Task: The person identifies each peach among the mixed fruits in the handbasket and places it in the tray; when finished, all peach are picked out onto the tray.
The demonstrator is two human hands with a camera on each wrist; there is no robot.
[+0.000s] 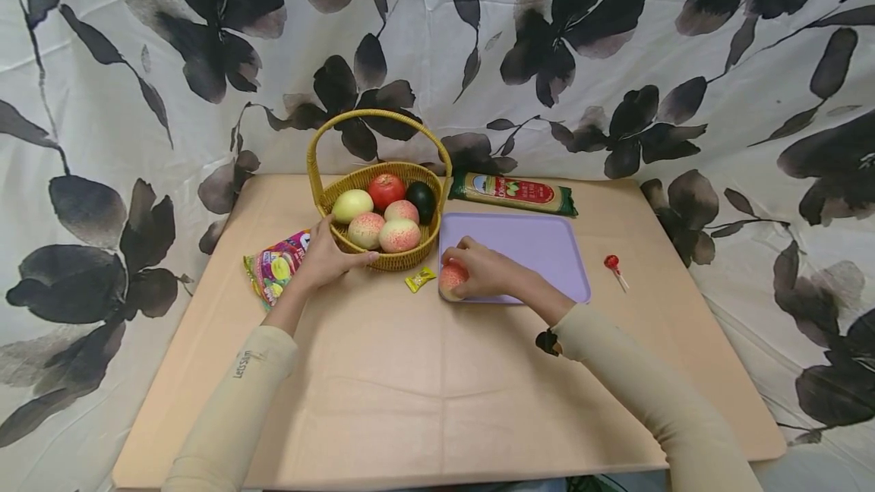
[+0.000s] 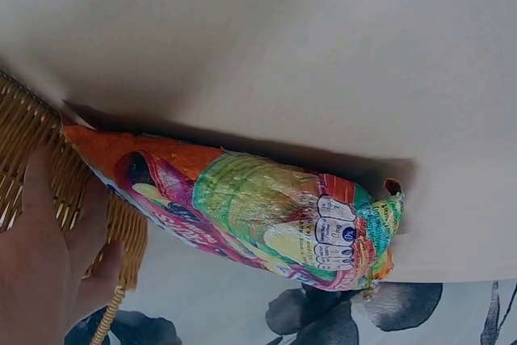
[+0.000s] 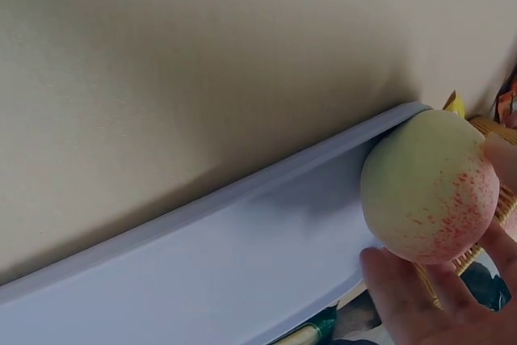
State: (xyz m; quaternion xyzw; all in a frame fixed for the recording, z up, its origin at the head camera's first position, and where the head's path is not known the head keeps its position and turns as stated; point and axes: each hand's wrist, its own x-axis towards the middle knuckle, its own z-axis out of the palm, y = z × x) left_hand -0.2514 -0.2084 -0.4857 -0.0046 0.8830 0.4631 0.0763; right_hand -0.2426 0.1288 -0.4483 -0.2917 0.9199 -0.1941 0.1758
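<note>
Ur R hand point(image 1: 487, 267) has fingers curled round pink-speckled cream peach point(image 1: 452, 282), at near-left corner of lilac rectangular plastic tray point(image 1: 522, 241). L hand point(image 1: 324, 258), fingers wide, touches yellow woven basket point(image 1: 402, 261). Loose grip cld send peach rolling; hard L push might tip basket imo.

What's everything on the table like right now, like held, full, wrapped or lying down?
Peach: held by the right grip, at the tray's near left corner
Left grip: touching the basket
Basket: upright, handle up, fruit inside
Tray: lying flat
Snack bag: puffy, lying down; can't tell if sealed
Yellow candy: wrapped, lying down
Green packet: lying down
Lollipop: lying down; can't tell if wrapped
</note>
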